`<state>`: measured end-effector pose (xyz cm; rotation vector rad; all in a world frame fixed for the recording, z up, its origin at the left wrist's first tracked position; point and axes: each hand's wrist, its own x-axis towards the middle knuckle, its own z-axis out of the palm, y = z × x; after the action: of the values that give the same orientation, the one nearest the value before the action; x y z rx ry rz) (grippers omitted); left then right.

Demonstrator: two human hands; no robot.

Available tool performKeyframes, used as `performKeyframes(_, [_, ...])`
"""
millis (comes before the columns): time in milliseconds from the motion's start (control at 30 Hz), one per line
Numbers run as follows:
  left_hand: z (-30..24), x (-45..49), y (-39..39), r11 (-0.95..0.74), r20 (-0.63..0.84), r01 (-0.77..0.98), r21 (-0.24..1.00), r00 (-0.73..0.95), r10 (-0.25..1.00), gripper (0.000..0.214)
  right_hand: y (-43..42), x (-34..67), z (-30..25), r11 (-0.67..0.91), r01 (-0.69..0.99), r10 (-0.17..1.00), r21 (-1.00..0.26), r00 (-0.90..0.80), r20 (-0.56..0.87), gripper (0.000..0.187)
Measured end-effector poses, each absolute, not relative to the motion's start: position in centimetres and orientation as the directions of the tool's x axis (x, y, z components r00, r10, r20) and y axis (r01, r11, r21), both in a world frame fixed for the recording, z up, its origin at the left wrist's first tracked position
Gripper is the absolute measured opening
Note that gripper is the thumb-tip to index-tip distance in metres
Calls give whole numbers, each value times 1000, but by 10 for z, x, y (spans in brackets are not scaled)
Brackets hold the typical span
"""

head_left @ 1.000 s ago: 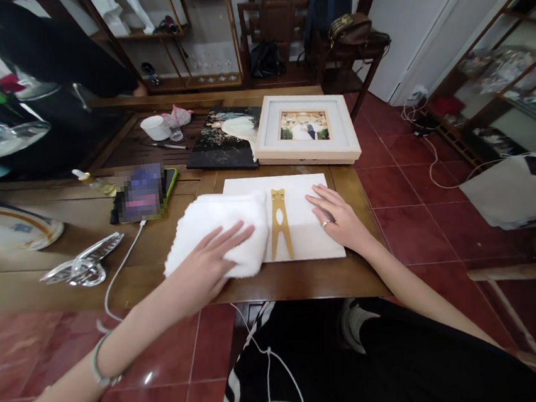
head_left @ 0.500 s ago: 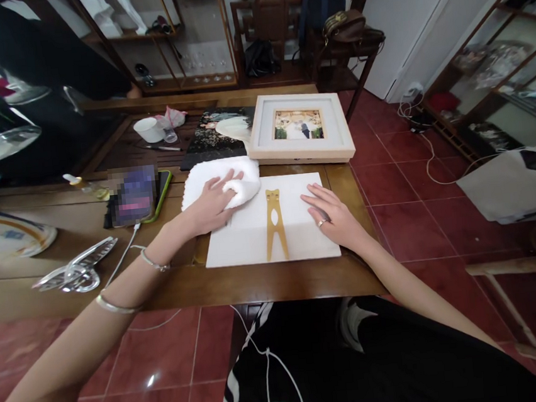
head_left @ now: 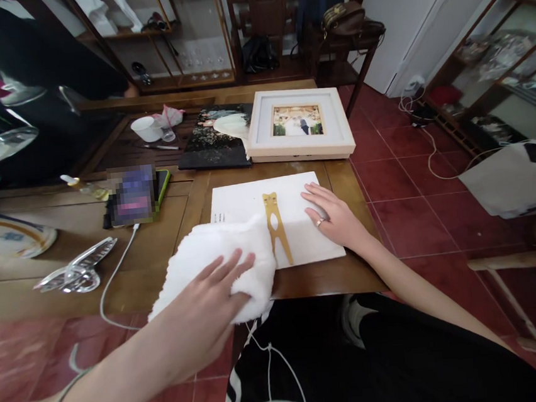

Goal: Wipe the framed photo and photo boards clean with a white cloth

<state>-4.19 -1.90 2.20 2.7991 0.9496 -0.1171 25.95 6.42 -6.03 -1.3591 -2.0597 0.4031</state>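
- Since 0.5 s ago, left hand + white towel have come from the far-left corner of the white board to its near-left corner; right hand hasn't shifted.
- Towel: soft, light, floppy, bunches easily. Prob. best managed w/ a flat palm on top, or by pinching the bunched fold.
- Towel now covers board's near-left corner, overhangs near edge of table and touches the gold strut lying on the board.
- Board: thin, stiff, flat, looks light. Likely slides on the wood unless pinned.
- Left hand: fingers nearly straight, spread, pressing on the towel; thumb hidden, so can't tell if it pinches.
- Right hand: released, palm flat on board's right part, grasping nothing.
- Framed photo lies just beyond the board.
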Motion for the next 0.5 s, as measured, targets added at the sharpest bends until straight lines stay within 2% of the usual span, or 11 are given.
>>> performKeyframes(200, [8, -43, 28, -720, -122, 675, 164, 738, 664, 24, 63, 261, -57, 437, 729, 898, -528, -319, 302, 44])
performKeyframes(400, [-17, -37, 108, -689, 54, 717, 110, 688, 724, 28, 62, 260, -57, 418, 728, 908, -544, -305, 288, 42])
performKeyframes(500, [-20, -34, 130, -687, 60, 721, 85, 685, 726, 34, 62, 259, -56, 399, 734, 916, -550, -294, 272, 43])
